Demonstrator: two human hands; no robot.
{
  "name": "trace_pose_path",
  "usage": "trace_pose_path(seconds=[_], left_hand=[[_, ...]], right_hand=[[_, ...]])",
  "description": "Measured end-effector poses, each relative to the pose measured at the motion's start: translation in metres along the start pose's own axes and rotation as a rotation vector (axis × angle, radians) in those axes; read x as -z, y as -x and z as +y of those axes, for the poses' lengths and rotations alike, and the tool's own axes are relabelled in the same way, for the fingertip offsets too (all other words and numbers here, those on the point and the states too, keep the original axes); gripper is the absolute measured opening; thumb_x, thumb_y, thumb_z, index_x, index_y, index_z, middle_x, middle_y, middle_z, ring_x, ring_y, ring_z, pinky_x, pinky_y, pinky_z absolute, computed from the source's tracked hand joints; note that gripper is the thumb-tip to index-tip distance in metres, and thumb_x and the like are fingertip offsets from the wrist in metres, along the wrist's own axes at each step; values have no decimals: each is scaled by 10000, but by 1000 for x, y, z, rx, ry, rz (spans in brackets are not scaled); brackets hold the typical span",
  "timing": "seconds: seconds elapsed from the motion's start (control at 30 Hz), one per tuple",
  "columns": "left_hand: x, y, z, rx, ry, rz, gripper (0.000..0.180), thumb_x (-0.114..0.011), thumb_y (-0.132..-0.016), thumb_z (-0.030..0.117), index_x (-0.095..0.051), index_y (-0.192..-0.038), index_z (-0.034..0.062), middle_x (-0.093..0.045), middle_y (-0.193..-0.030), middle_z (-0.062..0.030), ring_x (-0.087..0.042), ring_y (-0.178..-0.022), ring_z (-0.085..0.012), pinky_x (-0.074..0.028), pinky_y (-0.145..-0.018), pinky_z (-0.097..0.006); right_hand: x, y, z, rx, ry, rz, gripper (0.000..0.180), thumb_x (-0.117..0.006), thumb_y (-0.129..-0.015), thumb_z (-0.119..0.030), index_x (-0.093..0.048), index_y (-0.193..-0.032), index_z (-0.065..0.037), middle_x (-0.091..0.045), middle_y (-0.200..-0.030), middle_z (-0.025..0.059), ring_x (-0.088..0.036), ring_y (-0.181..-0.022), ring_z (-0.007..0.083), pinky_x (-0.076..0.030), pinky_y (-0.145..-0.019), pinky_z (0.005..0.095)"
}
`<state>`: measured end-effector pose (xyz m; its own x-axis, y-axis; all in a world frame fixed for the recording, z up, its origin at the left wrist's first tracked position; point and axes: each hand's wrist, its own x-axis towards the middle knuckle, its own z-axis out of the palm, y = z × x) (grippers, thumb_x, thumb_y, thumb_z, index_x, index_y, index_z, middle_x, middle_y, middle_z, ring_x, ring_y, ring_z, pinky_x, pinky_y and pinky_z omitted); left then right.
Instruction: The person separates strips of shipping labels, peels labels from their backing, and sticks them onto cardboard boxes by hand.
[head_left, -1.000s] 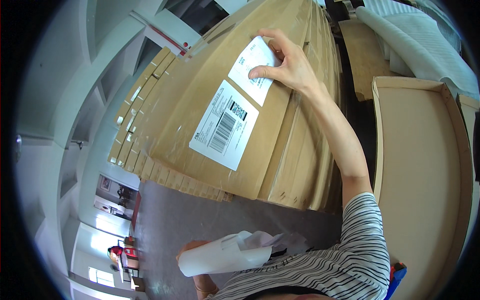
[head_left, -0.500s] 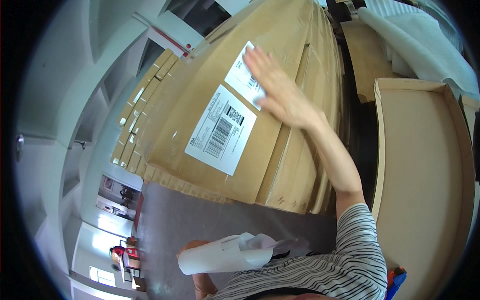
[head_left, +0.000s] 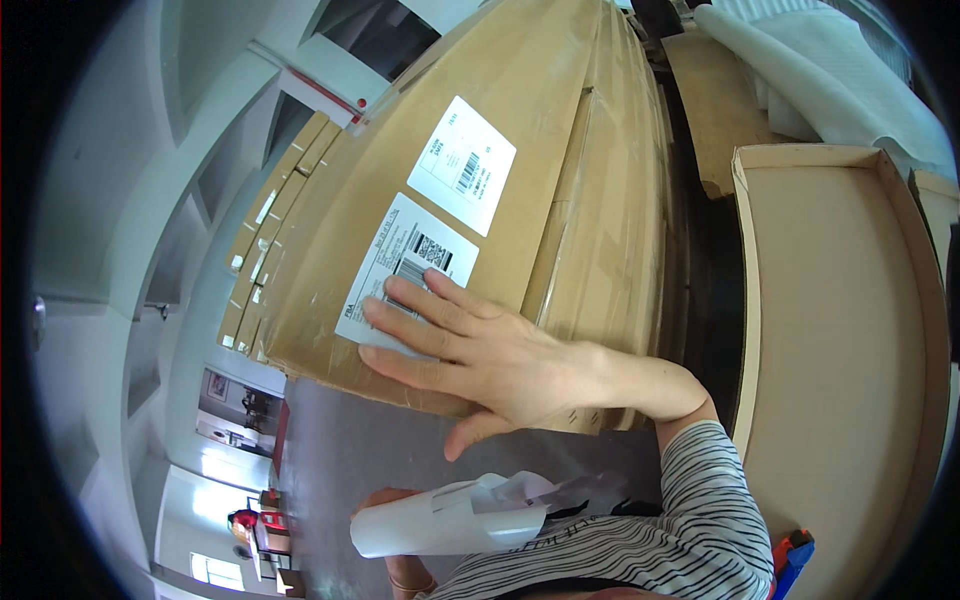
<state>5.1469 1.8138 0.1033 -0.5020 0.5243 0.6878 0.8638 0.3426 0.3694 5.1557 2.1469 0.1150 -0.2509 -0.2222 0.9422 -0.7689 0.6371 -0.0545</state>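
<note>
A large brown cardboard box (head_left: pixel 380 160) on top of a stack carries two white labels. My right hand (head_left: pixel 500 365) lies with fingers spread over the lower part of the nearer shipping label (head_left: pixel 410 240), covering part of its barcode. The farther label (head_left: pixel 462 165) is uncovered and lies flat on the cardboard. Close to my body, my left hand (head_left: pixel 385 497) is closed around a rolled white label sheet (head_left: pixel 440 515); most of its fingers are hidden behind the roll. The roll's loose end curls near my striped shirt.
Beside the stack on the right stands a shallow open cardboard tray (head_left: pixel 840 300). White foam wrap (head_left: pixel 830 80) is heaped at the far right. More stacked boxes (head_left: pixel 275 225) stand beyond on the left. A red and blue tool (head_left: pixel 793 560) lies at lower right.
My right hand has moved from the farther label toward me and left, onto the nearer one. The left hand still holds the roll. The view has shifted slightly.
</note>
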Motion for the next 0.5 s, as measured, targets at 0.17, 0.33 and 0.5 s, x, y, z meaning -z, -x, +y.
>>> trace_pose_path(seconds=[0.17,0.33,0.5], left_hand=[[-8,-5,33,194,-23,-10,265,-653,-830,319,-649,-826,54,-621,-797,-95,-593,-665,-206,-459,-573,-322],[0,6,0,156,107,6,262,-664,-832,303,-645,-832,43,-625,-805,-105,-601,-672,-199,-466,-568,-318],[-3,4,8,141,107,44,304,-703,-828,281,-674,-808,-21,-680,-756,-120,-641,-634,-185,-505,-560,-281]], right_hand=[[19,-8,76,-216,153,202,794,-488,-900,-548,-232,-1500,-96,-119,-1549,244,-82,-1445,389,-73,-1171,504],[51,-6,146,-446,240,360,667,-388,-982,-459,-197,-1508,-96,-126,-1546,249,-70,-1454,355,-69,-1181,450],[16,-16,75,-420,280,263,702,-468,-960,-432,-209,-1501,-67,-92,-1543,270,-61,-1450,384,-94,-1174,476]])
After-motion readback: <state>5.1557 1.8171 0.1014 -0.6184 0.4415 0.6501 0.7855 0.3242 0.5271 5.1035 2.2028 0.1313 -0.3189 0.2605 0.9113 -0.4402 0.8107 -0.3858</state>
